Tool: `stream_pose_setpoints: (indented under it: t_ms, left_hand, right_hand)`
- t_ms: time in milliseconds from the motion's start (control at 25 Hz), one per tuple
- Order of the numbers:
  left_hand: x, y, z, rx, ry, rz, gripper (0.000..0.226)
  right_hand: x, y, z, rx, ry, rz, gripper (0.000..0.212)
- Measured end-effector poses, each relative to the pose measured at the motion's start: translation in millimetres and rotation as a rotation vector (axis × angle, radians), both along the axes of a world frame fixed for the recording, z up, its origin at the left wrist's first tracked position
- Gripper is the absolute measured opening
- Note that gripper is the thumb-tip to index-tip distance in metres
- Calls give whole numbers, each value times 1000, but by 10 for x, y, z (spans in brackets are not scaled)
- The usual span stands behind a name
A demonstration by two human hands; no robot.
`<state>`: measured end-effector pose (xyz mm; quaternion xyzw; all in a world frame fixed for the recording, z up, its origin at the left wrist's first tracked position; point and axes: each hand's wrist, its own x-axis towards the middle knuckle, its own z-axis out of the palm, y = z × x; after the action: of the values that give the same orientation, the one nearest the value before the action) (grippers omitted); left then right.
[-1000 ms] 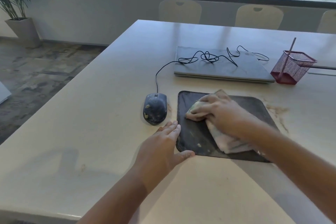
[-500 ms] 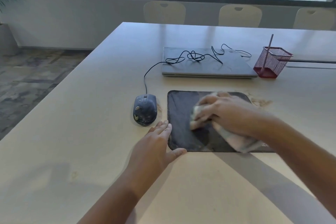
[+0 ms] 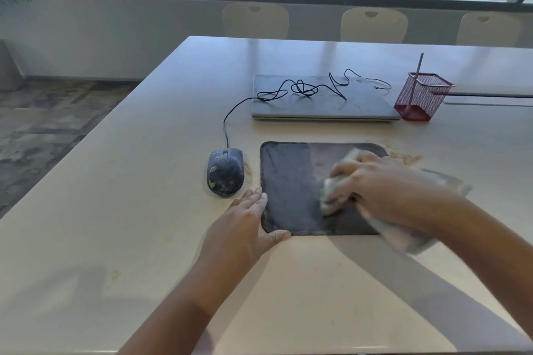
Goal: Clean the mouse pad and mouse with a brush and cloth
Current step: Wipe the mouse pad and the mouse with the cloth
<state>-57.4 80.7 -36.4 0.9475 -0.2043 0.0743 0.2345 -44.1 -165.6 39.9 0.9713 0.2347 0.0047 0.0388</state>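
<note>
mouse pad (image 3: 291,181): dark, flat, frame ctr, dusty | cloth (image 3: 337,196): pale, bunched, blurred, on pad's right half | mouse (image 3: 225,172): dark, wired, speckled w/ dirt, just left of pad

Since the earlier pictures the right hand (image 3: 383,190) has dragged the cloth (image 3: 337,193) from the middle of the mouse pad (image 3: 291,181) toward the right of the frame, baring a wider dark strip of pad on the left.
</note>
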Motion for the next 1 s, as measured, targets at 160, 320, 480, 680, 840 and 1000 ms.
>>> stream_pose_setpoints:
  t_ms: [160,320,480,680,840,1000]
  left_hand:
    - [6,9,-9,3,2,-8,67]
    - [17,15,-7,-7,5,-27,71]
    - [15,9,-6,7,6,-15,79]
    - [0,-12,7,-7,5,0,80]
    - [-11,-19,2,8,10,1,79]
    - [3,-21,0,10,18,-1,78]
  right_hand:
    - [-116,697,-357,116,1,-75,45]
    - [-270,705,-506,136,-25,-151,44]
    - [-256,532,-464,136,-2,-185,42]
    - [-115,51,-386,94,-53,-416,43]
    - [53,-51,-197,249,-74,-663,36]
    - [-68,788,-319,222,-97,-314,45]
